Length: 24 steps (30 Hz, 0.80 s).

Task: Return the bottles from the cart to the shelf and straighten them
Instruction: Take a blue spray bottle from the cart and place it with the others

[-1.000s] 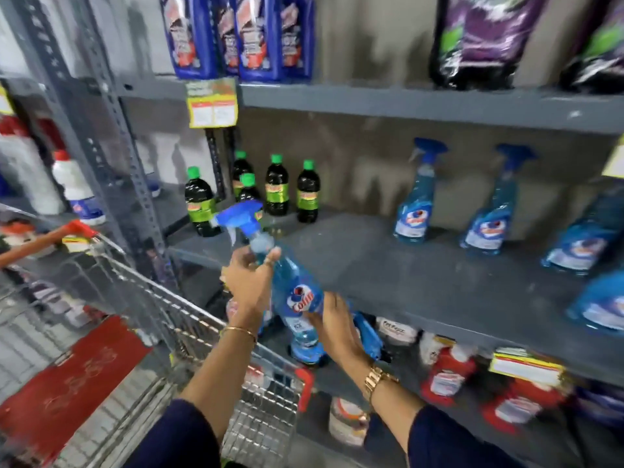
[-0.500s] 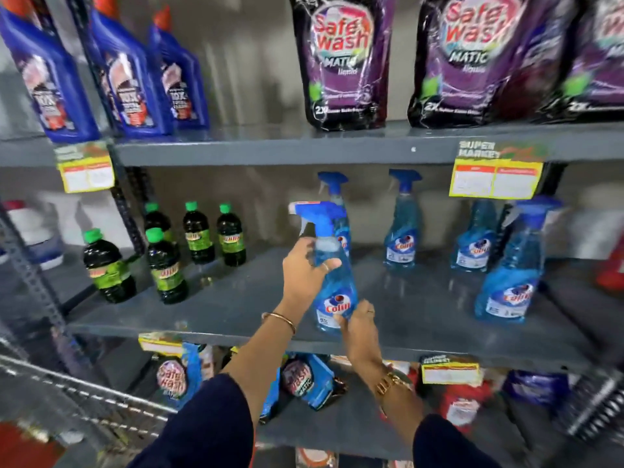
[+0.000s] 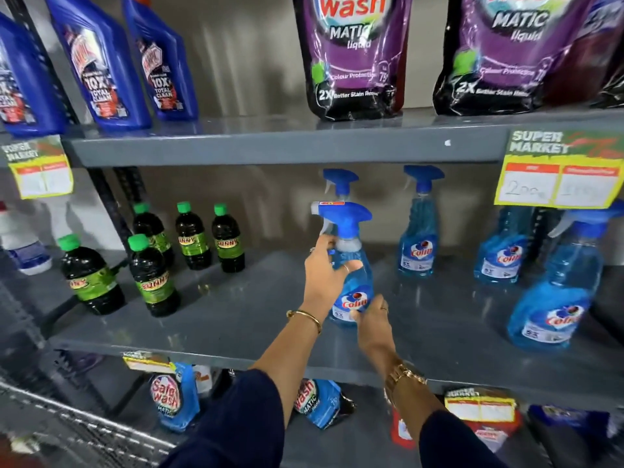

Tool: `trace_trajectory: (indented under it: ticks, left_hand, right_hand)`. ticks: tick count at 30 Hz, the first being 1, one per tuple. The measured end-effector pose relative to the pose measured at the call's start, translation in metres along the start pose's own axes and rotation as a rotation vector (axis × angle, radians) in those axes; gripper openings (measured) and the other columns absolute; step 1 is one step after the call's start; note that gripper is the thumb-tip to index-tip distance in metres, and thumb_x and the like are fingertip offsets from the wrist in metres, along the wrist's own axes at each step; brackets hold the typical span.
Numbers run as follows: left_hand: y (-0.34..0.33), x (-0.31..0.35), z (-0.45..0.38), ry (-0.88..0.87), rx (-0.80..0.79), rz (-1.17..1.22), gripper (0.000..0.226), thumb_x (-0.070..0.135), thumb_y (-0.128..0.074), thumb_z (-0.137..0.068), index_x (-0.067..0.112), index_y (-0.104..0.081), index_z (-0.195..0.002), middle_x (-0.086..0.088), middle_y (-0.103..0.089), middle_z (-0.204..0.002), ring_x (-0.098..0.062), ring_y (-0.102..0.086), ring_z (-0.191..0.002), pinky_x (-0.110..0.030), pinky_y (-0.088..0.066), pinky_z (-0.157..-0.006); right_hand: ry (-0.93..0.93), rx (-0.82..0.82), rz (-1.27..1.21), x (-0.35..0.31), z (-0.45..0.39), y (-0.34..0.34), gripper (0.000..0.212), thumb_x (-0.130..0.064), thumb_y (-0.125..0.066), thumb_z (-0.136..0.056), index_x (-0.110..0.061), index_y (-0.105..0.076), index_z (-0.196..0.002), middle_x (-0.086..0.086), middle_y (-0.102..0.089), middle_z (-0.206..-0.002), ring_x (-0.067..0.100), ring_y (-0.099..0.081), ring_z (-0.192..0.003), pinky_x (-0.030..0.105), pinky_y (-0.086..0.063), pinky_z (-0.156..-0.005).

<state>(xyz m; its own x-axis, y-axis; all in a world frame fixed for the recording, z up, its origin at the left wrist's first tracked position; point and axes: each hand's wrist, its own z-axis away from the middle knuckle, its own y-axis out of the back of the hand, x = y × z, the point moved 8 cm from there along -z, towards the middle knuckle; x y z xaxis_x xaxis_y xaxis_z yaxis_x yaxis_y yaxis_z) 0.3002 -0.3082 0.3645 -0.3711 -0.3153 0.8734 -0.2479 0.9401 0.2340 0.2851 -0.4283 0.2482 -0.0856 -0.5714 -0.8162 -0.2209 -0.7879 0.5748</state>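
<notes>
A blue spray bottle [image 3: 354, 285] with a blue trigger head stands upright on the grey middle shelf [image 3: 236, 319]. My left hand [image 3: 326, 275] grips its neck and shoulder from the left. My right hand [image 3: 371, 315] holds its base at the label. Behind it stands another spray bottle [image 3: 339, 184], mostly hidden. More blue spray bottles [image 3: 418, 231] stand to the right, one large one [image 3: 557, 292] near the shelf's front. A corner of the wire cart [image 3: 67, 423] shows at the lower left.
Several dark bottles with green caps [image 3: 152, 278] stand on the left of the same shelf. Purple detergent pouches [image 3: 351, 55] and blue bottles [image 3: 98, 62] fill the shelf above. A yellow price tag [image 3: 557, 177] hangs at the right. Pouches lie on the lower shelf [image 3: 172, 396].
The spray bottle went from above the cart up onto the middle shelf and now stands deeper on it, both hands still holding it. The view has turned from the cart to the shelf.
</notes>
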Motion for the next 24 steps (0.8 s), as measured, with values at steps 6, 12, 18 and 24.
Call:
trace_trajectory:
  ticks: [6,12,18,24]
  left_hand:
    - [-0.005,-0.011,-0.004,0.053,0.001,0.012,0.049,0.007,-0.077,-0.071,0.011,-0.052,-0.113,-0.008,-0.064,-0.105,-0.022,-0.060,-0.096,-0.025,-0.053,-0.083]
    - [-0.006,-0.042,0.009,0.162,-0.111,-0.015,0.054,0.000,-0.068,-0.079,0.009,-0.046,-0.126,-0.019,-0.061,-0.120,-0.031,-0.059,-0.112,-0.047,-0.050,-0.097]
    - [0.023,-0.068,0.026,0.259,-0.054,0.057,0.060,0.003,-0.064,-0.084,0.012,-0.038,-0.137,-0.019,-0.054,-0.130,-0.032,-0.053,-0.119,-0.042,-0.046,-0.103]
    - [0.110,-0.089,0.055,0.199,0.128,-0.049,0.042,0.002,-0.062,-0.085,0.005,-0.050,-0.126,-0.019,-0.063,-0.110,-0.017,-0.059,-0.090,-0.001,-0.045,-0.075]
  right_hand:
    - [-0.046,0.005,0.004,0.008,0.004,-0.004,0.068,-0.006,-0.052,-0.091,-0.002,-0.008,-0.144,0.026,-0.036,-0.138,0.037,-0.044,-0.123,0.043,-0.043,-0.098]
    - [-0.095,-0.019,-0.074,0.015,0.020,-0.002,0.077,-0.007,-0.052,-0.091,-0.007,0.002,-0.145,0.028,-0.011,-0.150,0.039,-0.023,-0.138,0.045,-0.034,-0.106]
    - [-0.072,0.002,0.011,0.009,0.042,-0.012,0.061,-0.005,-0.054,-0.090,0.000,-0.018,-0.139,0.027,-0.026,-0.144,0.042,-0.037,-0.128,0.048,-0.039,-0.104]
    - [0.163,0.141,0.105,-0.029,0.079,-0.039,0.039,-0.007,-0.053,-0.089,0.005,-0.042,-0.124,0.024,-0.046,-0.130,0.039,-0.043,-0.121,0.047,-0.034,-0.103]
